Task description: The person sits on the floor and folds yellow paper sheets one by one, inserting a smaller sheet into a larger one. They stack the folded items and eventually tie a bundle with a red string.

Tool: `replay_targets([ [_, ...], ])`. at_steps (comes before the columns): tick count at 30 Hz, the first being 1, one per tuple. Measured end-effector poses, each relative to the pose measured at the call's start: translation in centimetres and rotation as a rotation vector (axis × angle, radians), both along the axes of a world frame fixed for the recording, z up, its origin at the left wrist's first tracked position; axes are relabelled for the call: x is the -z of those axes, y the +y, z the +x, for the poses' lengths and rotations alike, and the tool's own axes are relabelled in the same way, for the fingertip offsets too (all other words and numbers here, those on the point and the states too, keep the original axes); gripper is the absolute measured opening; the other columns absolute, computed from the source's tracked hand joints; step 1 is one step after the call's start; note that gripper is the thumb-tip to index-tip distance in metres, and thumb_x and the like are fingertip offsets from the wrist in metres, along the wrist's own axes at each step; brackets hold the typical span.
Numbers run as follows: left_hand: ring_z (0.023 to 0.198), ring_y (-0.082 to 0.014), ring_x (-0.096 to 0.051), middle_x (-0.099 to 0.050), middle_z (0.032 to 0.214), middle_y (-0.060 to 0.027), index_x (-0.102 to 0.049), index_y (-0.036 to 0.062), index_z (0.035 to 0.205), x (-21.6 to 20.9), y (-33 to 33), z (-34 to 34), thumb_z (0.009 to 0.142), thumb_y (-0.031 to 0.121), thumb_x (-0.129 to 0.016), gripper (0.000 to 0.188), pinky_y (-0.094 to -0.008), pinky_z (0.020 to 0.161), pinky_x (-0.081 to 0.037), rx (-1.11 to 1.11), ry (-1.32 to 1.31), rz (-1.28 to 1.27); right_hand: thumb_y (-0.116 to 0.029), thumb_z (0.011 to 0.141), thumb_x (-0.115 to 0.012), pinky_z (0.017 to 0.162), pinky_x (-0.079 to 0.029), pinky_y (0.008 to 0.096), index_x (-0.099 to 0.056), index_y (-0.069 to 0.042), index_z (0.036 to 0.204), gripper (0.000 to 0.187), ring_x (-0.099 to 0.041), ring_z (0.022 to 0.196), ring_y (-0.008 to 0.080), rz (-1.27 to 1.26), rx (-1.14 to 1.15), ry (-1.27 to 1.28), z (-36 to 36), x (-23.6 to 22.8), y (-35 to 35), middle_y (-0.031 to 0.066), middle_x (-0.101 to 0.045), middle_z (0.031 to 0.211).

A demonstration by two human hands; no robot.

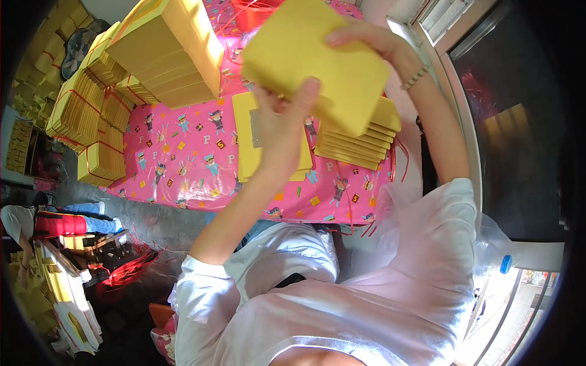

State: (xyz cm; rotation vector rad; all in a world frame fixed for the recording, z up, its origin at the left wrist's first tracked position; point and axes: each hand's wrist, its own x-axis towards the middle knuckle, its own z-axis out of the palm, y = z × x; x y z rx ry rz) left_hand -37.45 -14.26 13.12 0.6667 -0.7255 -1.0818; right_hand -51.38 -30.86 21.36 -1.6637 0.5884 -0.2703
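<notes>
A tabletop point(183, 158) draped in a bright pink cartoon-print cloth fills the middle of the head view, with a dark window frame running along its right side and a cluttered floor off its left edge.

Both of the person's hands are raised above the tabletop, clamped on a thick stack of yellow paper sheets point(317, 61). The left hand point(284, 122) grips the stack's lower edge, thumb pressed up onto its face, while the right hand point(372, 43) holds the upper right edge with the fingers curled over it. The stack is lifted clear of the cloth and tilted.

Directly beneath it, a single flat yellow sheet point(247, 152) lies near the middle of the tabletop. Just to its right, a fanned pile of yellow sheets point(360, 143) sits toward the right edge. Tall bundles of yellow paper point(171, 55) crowd the far left corner, several tied with red string point(91, 152).

By the look of it, the stack is being squared or counted in the air; setting it down would call for lowering it level onto the piles below.
</notes>
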Motion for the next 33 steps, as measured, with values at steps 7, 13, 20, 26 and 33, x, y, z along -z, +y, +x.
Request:
replay_targets([
  [7,0.133,-0.0337,-0.032,-0.041,0.137,-0.0162,-0.025,0.0013,0.144,7.0,-0.9,-6.4,0.085,0.037,-0.064,0.079,-0.0499,0.106,-0.026,-0.18,-1.237,-0.257,-0.021,0.075,-0.073,0.079,-0.056,0.0309,-0.05,0.006,0.126,0.062,-0.068,0.091,0.0211,0.302,0.23,0.104,-10.6,0.1,-5.3,0.0161,-0.065,0.11],
  [13,0.133,-0.0369,-0.03,-0.041,0.136,-0.0156,-0.03,0.0024,0.144,10.7,-0.3,-8.9,0.08,0.04,-0.065,0.081,-0.0536,0.109,-0.019,-0.052,-1.59,-0.238,-0.018,0.075,-0.072,0.086,-0.053,0.0308,-0.042,0.001,0.135,0.069,-0.064,0.101,0.019,0.452,0.2,0.16,-12.5,3.4,-6.5,0.0142,-0.061,0.12],
  [20,0.129,-0.0352,-0.035,-0.043,0.134,-0.0142,-0.033,0.0045,0.143,13.1,1.4,-8.9,0.078,0.041,-0.066,0.082,-0.0531,0.109,-0.019,-0.061,-1.706,-0.204,-0.014,0.073,-0.074,0.084,-0.053,0.0308,-0.048,0.001,0.131,0.065,-0.065,0.099,0.0193,0.545,0.166,0.369,-11.6,8.6,-6.1,0.0141,-0.063,0.116],
  [26,0.129,-0.0332,-0.035,-0.043,0.135,-0.0126,-0.037,0.006,0.14,13.5,1.9,-8.9,0.074,0.037,-0.069,0.08,-0.0519,0.107,-0.025,-0.026,-1.674,-0.154,-0.013,0.07,-0.076,0.087,-0.052,0.0314,-0.045,0.002,0.133,0.071,-0.063,0.101,0.0193,0.551,0.17,0.458,-11.0,10.7,-5.6,0.0139,-0.062,0.118],
  [33,0.129,-0.0327,-0.036,-0.043,0.136,-0.0118,-0.039,0.007,0.139,14.8,2.6,-9.0,0.073,0.032,-0.07,0.078,-0.0509,0.106,-0.026,-0.06,-1.609,-0.134,-0.016,0.07,-0.078,0.092,-0.048,0.0301,-0.043,0.002,0.135,0.076,-0.059,0.108,0.0176,0.45,0.054,0.553,-10.7,12.7,-6.4,0.0126,-0.06,0.121],
])
